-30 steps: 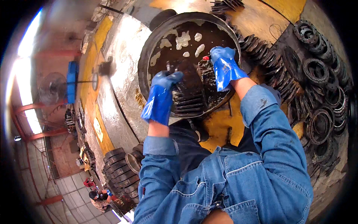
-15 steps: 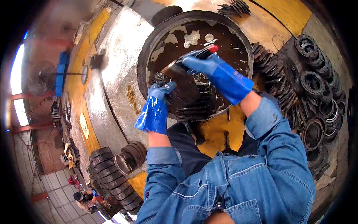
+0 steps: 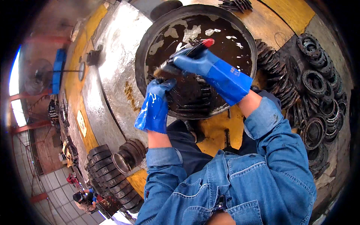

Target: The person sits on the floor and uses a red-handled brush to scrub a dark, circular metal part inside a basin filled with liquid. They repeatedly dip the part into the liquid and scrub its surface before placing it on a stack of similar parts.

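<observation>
My right hand [image 3: 195,63], in a blue rubber glove, is closed around a brush [image 3: 200,48] with a dark handle and a red end. Its bristles [image 3: 163,70] point down to the left, right above my left hand. My left hand [image 3: 160,87], gloved the same way, grips the edge of a dark metal plate [image 3: 183,93], mostly lost in shadow and dark liquid. Both hands are over a round black basin [image 3: 140,71] of dark brown liquid with pale foam patches. More thin dark plates [image 3: 194,108] lie stacked at the basin's near side.
Rows of dark plates [image 3: 275,80] and ring-shaped metal parts [image 3: 314,82] lie to the right. A ribbed black cylinder stack [image 3: 110,174] and a metal drum-like part [image 3: 125,159] stand at lower left. A co-worker [image 3: 84,200] is at the far lower left.
The brush has shifted slightly left, its bristles closer to my left hand. My left hand stays at the basin's left side. The whole view has moved a little.
</observation>
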A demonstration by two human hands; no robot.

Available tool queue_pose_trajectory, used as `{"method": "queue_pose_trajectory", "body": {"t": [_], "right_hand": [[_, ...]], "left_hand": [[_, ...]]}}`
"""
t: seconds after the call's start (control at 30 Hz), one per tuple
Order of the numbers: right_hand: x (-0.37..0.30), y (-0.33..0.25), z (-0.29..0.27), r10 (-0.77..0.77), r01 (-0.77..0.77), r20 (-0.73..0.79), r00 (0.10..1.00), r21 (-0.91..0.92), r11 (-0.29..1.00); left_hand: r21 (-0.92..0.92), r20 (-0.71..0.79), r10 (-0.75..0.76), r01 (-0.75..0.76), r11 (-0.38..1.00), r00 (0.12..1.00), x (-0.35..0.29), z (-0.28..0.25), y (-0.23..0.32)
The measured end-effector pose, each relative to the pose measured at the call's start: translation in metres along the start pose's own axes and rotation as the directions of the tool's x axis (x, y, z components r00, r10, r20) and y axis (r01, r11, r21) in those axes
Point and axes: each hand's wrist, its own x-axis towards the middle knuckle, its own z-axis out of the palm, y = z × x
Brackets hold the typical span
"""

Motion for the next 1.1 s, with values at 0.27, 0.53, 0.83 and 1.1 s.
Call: {"method": "queue_pose_trajectory", "body": {"t": [0.27, 0.53, 0.83, 1.1], "right_hand": [[-0.003, 0.033, -0.067, 0.262, -0.442, -0.412, 0.873, -0.439, 0.783], [-0.010, 0.069, -0.077, 0.150, -0.333, -0.434, 0.888, -0.384, 0.861], [-0.032, 0.024, 0.014, -0.010, 0.010, -0.004, 1.000, 0.012, 1.000], [-0.074, -0.003, -0.009, -0.144, 0.257, 0.371, 0.917, -0.274, 0.927]], "left_hand": [[0.101, -0.056, 0.020, -0.014, 0.995, 0.998, -0.007, 0.008, 0.004], [0.157, -0.191, -0.050, 0.081, 0.984, 0.980, 0.002, 0.013, 0.008], [0.311, -0.179, 0.153, -0.092, 0.946, 0.972, -0.012, 0.019, 0.012], [0.556, -0.243, 0.158, 0.004, 0.831, 0.957, -0.002, 0.008, 0.004]]}}
